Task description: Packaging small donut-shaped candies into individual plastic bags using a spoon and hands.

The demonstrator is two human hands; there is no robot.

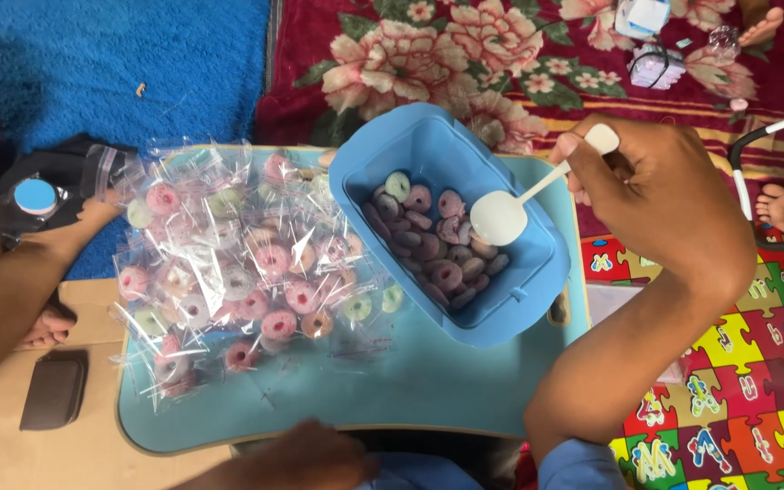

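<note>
White spoon tilted over ring candies.

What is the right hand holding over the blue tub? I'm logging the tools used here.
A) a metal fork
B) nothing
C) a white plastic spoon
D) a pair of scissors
C: the right hand grips the handle of a white plastic spoon, whose bowl sits over the ring-shaped sweets inside the blue tub.
</note>
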